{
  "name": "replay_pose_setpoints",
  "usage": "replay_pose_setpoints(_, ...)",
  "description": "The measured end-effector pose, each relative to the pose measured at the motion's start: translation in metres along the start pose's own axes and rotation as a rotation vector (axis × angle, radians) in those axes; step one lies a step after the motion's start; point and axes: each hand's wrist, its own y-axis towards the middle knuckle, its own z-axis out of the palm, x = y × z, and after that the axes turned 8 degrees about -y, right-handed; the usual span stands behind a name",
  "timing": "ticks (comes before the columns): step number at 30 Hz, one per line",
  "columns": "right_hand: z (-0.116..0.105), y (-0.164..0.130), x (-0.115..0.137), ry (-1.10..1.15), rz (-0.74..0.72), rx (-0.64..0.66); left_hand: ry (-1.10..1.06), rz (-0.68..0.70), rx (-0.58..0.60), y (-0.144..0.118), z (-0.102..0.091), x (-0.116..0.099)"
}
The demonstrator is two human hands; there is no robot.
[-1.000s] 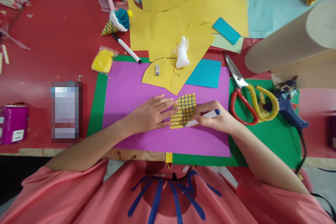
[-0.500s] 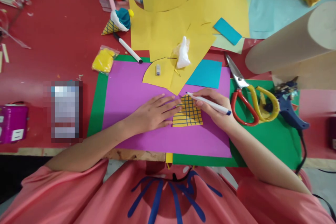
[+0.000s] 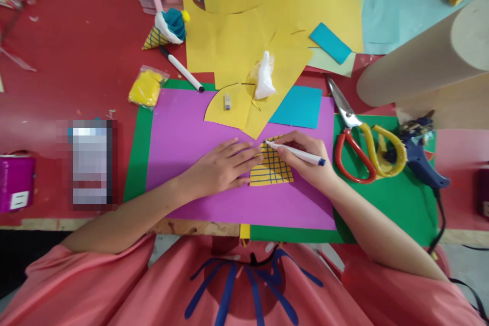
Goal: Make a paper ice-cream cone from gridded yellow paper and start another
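Note:
A small yellow paper piece (image 3: 272,169) with dark blue crossed lines lies on a purple sheet (image 3: 214,209). My left hand (image 3: 225,165) rests flat with its fingers spread, the fingertips on the left edge of that piece. In my right hand (image 3: 309,158) is a white marker (image 3: 300,153) with a blue end, its tip at the top of the lined paper. Just above lies a larger yellow paper piece (image 3: 229,86), bearing a small eraser-like block (image 3: 227,102) and a white lump in clear plastic (image 3: 265,79).
Scissors (image 3: 347,117) and a blue glue gun (image 3: 422,160) lie on the right, below a thick pale cylinder (image 3: 416,56). Toward the left are a bagged yellow lump (image 3: 145,87), another marker (image 3: 185,72), a paper ice cream cone (image 3: 166,30) and a blurred-out phone (image 3: 90,163).
My right hand has moved slightly left and down with the marker, whose tip now sits on the lined paper's upper left. The left hand stays in place. The view has shifted slightly.

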Motion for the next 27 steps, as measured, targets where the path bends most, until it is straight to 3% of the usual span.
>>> replay_pose_setpoints(27,-0.007,-0.0044,-0.0015,-0.015,-0.052,0.145,0.033,0.018,-0.035,-0.0005,0.0008,0.0005)
